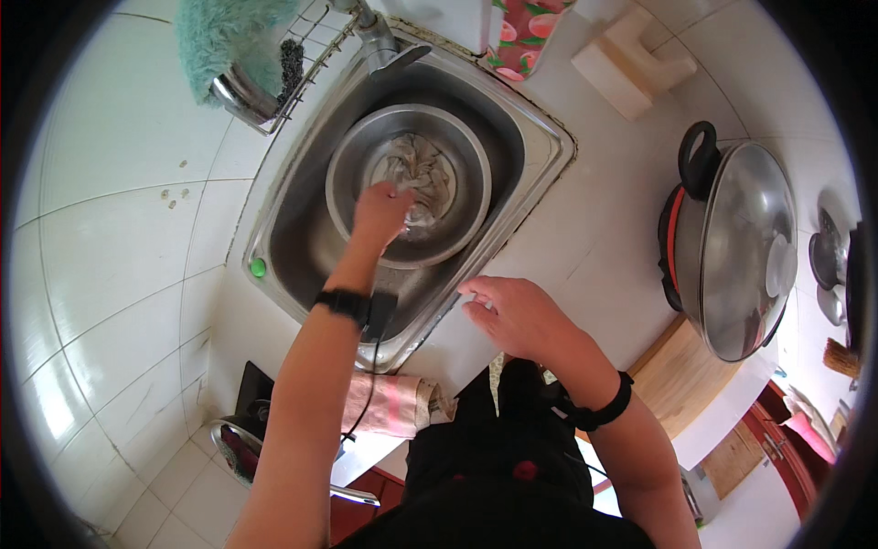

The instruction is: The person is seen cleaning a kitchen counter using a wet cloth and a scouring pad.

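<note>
My left hand [382, 214] reaches into a round metal basin [478, 206] standing in the stainless-steel sink [302, 271]. Its fingers are curled at the near side of a limp, crumpled grey-brown mass [429, 171] on the basin's bottom. I cannot tell whether that mass is cloth or food, or whether the fingers grip it. My right hand [513, 312] hovers by the sink's right rim, over the pale countertop [549, 254]. Its thumb and bent fingers are apart, with a pale patch showing between them. Both wrists wear black bands.
A faucet [377, 41] rises at the sink's far end. Left of it hangs a wire rack [315, 58] with a scrubber. A lidded pan [748, 247] stands at the right beside a wooden board [686, 377]. A folded pink towel [387, 405] lies at the near counter edge.
</note>
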Tool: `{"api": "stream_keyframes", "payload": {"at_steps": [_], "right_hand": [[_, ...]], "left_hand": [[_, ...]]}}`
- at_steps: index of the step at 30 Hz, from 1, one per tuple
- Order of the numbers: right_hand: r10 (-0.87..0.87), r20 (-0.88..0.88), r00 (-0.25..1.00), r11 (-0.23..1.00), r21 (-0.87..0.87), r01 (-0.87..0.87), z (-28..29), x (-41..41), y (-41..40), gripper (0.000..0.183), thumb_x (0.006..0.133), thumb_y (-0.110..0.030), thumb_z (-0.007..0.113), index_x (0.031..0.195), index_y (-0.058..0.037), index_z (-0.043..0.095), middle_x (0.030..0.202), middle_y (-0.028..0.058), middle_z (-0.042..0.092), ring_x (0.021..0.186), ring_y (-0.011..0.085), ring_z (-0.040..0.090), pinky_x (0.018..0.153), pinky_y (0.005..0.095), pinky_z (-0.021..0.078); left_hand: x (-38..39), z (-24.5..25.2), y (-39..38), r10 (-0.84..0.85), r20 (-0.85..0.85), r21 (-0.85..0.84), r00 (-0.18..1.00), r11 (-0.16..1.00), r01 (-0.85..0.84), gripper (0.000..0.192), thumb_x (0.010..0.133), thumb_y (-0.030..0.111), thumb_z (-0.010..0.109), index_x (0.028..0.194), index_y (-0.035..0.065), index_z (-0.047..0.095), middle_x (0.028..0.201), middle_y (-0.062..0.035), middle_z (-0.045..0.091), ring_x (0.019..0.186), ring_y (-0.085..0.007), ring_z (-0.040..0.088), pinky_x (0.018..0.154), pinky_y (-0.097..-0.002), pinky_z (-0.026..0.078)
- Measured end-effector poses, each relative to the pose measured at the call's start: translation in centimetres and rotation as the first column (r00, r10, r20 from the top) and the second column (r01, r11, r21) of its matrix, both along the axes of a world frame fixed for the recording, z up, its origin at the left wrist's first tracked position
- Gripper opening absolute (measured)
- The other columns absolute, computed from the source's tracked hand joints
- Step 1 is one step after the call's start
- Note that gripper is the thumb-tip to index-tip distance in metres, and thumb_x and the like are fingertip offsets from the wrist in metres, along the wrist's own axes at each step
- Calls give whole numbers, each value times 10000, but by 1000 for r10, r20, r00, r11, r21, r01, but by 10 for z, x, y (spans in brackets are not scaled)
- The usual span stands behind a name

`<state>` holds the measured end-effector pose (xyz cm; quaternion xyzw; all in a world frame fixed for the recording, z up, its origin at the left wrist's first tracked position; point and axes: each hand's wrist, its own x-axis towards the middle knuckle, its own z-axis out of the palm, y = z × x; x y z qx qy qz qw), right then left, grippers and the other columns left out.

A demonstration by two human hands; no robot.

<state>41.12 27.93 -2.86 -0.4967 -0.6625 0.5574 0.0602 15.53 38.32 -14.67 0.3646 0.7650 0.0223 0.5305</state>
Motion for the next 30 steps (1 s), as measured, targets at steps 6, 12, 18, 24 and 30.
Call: {"api": "stream_keyframes", "payload": {"at_steps": [6, 12, 18, 24, 30], "right_hand": [[-50, -5, 999, 995, -92, 49, 1, -28, 33, 319, 956, -236, 620, 1190, -31, 690, 1012, 195, 744, 920, 370, 715, 822, 441, 557], [-136, 35, 990, 975, -174, 140, -22, -55, 57, 310, 953, -210, 607, 1179, -19, 700, 1024, 189, 749, 893, 351, 720, 852, 402, 548], [-324, 135, 937, 830, -434, 349, -30, -83, 95, 408, 949, -236, 643, 1293, -18, 658, 1110, 95, 694, 936, 205, 711, 619, 362, 615], [-301, 262, 917, 855, -350, 381, -76, -122, 145, 561, 917, -240, 668, 1427, -36, 552, 1266, 107, 650, 1074, 256, 671, 682, 418, 628], [-313, 490, 814, 939, 28, 344, -150, -153, 167, 787, 866, -226, 677, 1560, -40, 356, 1395, 288, 569, 1205, 413, 631, 991, 455, 531]], "left_hand": [[-8, 88, -34, 350, 460, 357, 816, 769, -530, 234, 928, 228, 748, 925, 10, 662, 797, -23, 671, 647, -78, 586, 550, -231, 479], [-27, 25, -45, 463, 335, 152, 821, 833, -531, 383, 918, 232, 713, 1213, 9, 615, 1004, -72, 704, 799, -150, 668, 679, -304, 533], [-20, -18, -56, 469, 77, 263, 880, 841, -472, 731, 846, 333, 729, 1451, 2, 489, 1269, -202, 664, 1193, -341, 626, 1032, -397, 472], [-24, -45, -47, 585, 109, 190, 804, 782, -594, 755, 892, 388, 696, 1499, 34, 421, 1276, -172, 622, 1065, -276, 624, 846, -388, 536], [-15, -23, -35, 796, 343, -86, 499, 555, -827, 672, 977, 455, 588, 1505, 75, 418, 1428, -174, 518, 1274, -342, 519, 989, -572, 484]]}}
